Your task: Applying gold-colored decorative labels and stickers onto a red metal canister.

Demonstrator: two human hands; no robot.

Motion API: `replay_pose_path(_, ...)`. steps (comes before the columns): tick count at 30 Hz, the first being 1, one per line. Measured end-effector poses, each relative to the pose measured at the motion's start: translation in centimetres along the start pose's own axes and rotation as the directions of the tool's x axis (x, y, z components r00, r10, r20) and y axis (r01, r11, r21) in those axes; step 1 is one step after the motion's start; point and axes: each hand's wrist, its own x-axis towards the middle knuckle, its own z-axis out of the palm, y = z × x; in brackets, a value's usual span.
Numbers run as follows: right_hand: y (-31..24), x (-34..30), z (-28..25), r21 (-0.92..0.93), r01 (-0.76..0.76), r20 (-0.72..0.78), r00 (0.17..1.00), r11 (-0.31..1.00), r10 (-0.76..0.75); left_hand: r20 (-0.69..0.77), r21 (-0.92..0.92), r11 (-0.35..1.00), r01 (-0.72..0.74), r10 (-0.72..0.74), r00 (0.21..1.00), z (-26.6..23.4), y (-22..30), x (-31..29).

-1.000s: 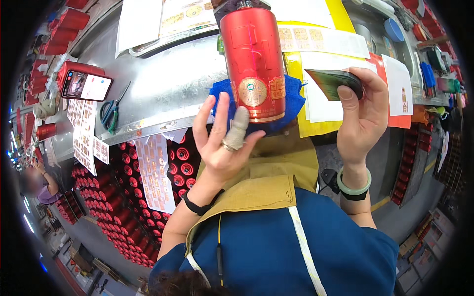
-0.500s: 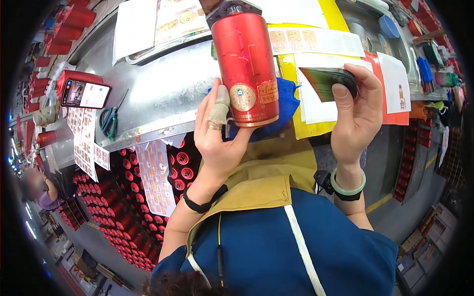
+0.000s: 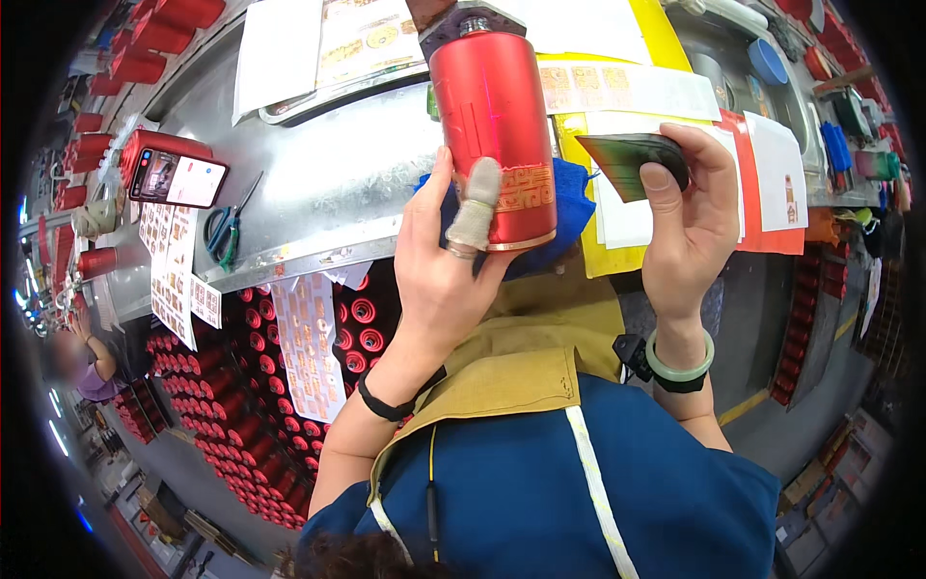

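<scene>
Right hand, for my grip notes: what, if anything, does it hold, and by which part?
The right hand holds a dark wedge-shaped tool by its rounded end; the pointed end sticks out free.

1. Worn on the head, as the left of two fisheye cameras mounted side by side.
2. Looks steeply downward and a little forward, with the blue shirt (image 3: 511, 473) filling the bottom centre of the frame.
3. Faces the metal bench (image 3: 338, 145) across the upper half, upright and unmirrored.
4. Hangs near the left hand (image 3: 442, 285) at centre and the right hand (image 3: 688, 249) right of centre.
5. Takes in rows of red bottles (image 3: 227, 420) at lower left, farther off.
6. Bends straight edges toward the rim, darkening to black at both sides.
</scene>
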Motion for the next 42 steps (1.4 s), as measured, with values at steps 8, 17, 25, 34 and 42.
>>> replay_pose_path(8, -0.6, 0.7, 0.6, 0.008, 0.053, -0.01, 0.999, 0.999, -0.052, -0.053, 0.086, 0.995, -0.058, 0.063, 0.997, 1.0, 1.3, 1.1)
replay_pose_path(17, -1.0, 2.7, 1.8, -0.312, 0.516, 0.392, 0.835, 0.798, -0.387, -0.123, -0.012, 0.997, 0.081, -0.082, 0.989, 0.4, 1.1, 1.0)
replay_pose_path(25, 1.1, 5.9, 3.0, -0.387, 0.653, 0.382, 0.756, 0.651, -0.531, -0.094, -0.196, 0.971, 0.139, -0.16, 0.983, 0.6, 0.2, 0.2)
replay_pose_path(34, 1.3, 5.2, 2.6, -0.34, 0.626, 0.391, 0.773, 0.702, -0.499, -0.054, -0.173, 0.975, 0.136, -0.147, 0.988, 0.3, -0.7, -0.3)
replay_pose_path(42, -0.6, 3.1, 2.5, -0.257, 0.568, 0.482, 0.777, 0.782, -0.405, 0.026, -0.274, 0.942, 0.191, -0.191, 0.981, 0.3, -0.8, -0.2)
